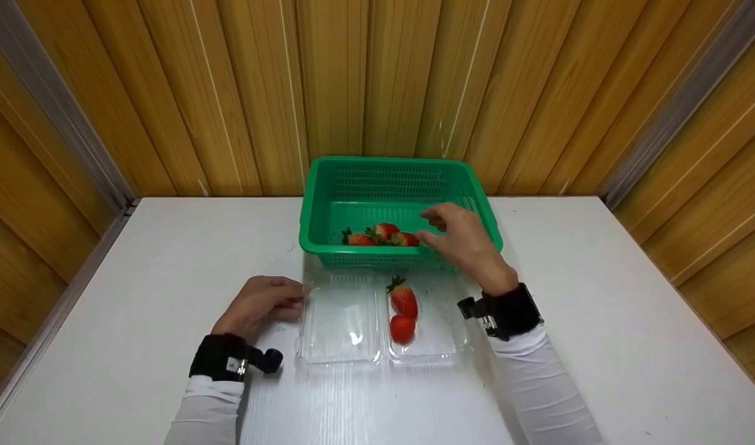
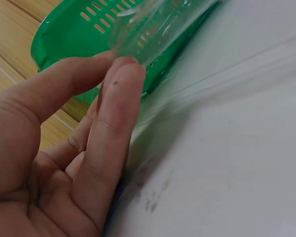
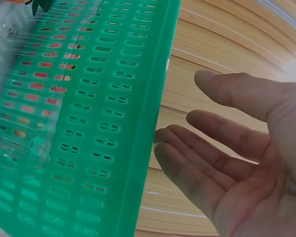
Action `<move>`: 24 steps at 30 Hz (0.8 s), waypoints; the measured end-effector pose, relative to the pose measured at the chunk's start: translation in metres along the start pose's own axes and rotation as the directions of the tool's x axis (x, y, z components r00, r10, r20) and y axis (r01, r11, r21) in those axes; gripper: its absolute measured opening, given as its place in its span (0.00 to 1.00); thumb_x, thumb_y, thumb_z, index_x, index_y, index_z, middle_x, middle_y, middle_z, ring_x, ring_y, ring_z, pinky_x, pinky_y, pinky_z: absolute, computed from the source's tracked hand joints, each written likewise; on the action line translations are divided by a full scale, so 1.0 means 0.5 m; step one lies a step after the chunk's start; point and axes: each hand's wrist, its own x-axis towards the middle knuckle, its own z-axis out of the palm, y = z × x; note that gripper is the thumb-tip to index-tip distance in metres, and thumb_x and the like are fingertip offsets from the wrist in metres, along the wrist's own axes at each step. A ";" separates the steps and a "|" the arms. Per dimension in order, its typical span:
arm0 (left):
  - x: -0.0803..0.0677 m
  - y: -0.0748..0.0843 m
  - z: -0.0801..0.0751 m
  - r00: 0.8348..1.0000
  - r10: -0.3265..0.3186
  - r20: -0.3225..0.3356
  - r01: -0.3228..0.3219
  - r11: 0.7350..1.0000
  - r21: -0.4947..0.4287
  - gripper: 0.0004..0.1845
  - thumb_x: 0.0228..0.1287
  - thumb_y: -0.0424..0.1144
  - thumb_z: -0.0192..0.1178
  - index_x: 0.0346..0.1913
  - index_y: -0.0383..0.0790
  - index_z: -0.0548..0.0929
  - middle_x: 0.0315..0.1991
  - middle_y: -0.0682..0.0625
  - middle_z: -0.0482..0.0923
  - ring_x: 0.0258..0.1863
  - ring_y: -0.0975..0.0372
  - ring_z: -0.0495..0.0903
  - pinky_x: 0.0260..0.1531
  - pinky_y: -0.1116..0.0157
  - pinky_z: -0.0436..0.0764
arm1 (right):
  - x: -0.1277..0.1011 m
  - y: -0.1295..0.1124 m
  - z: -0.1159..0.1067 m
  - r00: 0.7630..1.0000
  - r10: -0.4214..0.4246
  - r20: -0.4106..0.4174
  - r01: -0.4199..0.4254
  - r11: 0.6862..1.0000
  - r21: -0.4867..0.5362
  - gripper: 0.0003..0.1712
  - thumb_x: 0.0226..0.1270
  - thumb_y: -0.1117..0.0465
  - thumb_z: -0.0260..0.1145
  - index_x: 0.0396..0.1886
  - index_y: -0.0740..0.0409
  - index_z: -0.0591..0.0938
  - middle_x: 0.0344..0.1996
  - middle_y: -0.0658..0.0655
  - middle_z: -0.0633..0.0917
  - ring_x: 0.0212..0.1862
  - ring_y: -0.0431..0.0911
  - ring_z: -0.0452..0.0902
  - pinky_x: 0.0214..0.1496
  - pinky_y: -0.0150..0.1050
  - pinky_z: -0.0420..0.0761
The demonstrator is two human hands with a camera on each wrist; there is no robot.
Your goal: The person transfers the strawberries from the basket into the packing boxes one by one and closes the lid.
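Note:
A green perforated basket stands at the back of the white table and holds three strawberries. In front of it lies an open clear plastic clamshell box with two strawberries in its right half. My right hand hovers over the basket's near right corner, fingers loosely spread and empty, fingertips close to the berries; in the right wrist view the right hand's fingers sit beside the basket wall. My left hand rests on the table, fingertips touching the clamshell's left edge.
Wooden panel walls close in the table at the back and both sides. Bare white surface lies to the left and right of the basket and box.

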 end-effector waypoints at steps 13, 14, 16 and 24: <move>-0.003 -0.002 0.000 1.000 -0.008 0.005 0.008 1.000 -0.012 0.17 0.62 0.36 0.78 0.46 0.28 0.87 0.35 0.43 0.85 0.32 0.60 0.86 0.37 0.65 0.90 | 0.026 0.019 0.013 0.997 0.066 0.028 -0.065 0.997 -0.039 0.20 0.74 0.63 0.73 0.59 0.70 0.84 0.56 0.68 0.85 0.59 0.62 0.80 0.62 0.55 0.83; -0.003 -0.002 0.000 1.000 -0.009 0.009 0.009 1.000 -0.016 0.17 0.62 0.36 0.78 0.47 0.28 0.87 0.36 0.43 0.85 0.32 0.60 0.86 0.38 0.65 0.90 | 0.028 0.020 0.014 0.997 0.069 0.031 -0.068 0.997 -0.038 0.20 0.74 0.63 0.73 0.59 0.70 0.84 0.56 0.68 0.85 0.59 0.62 0.80 0.62 0.55 0.83; -0.004 -0.002 0.001 1.000 -0.008 0.012 0.009 1.000 -0.015 0.17 0.62 0.37 0.78 0.47 0.28 0.87 0.36 0.43 0.85 0.33 0.60 0.86 0.38 0.65 0.90 | 0.031 0.024 0.015 0.996 0.085 0.038 -0.084 0.996 -0.038 0.20 0.74 0.63 0.73 0.59 0.70 0.84 0.56 0.68 0.85 0.59 0.62 0.80 0.62 0.55 0.83; -0.004 0.000 -0.001 1.000 -0.001 0.009 0.002 1.000 -0.024 0.17 0.63 0.35 0.77 0.48 0.27 0.86 0.38 0.41 0.85 0.33 0.59 0.86 0.38 0.64 0.91 | 0.043 0.034 0.020 0.987 0.137 0.082 -0.134 0.990 -0.040 0.21 0.74 0.62 0.73 0.59 0.72 0.83 0.54 0.69 0.85 0.57 0.61 0.81 0.59 0.55 0.84</move>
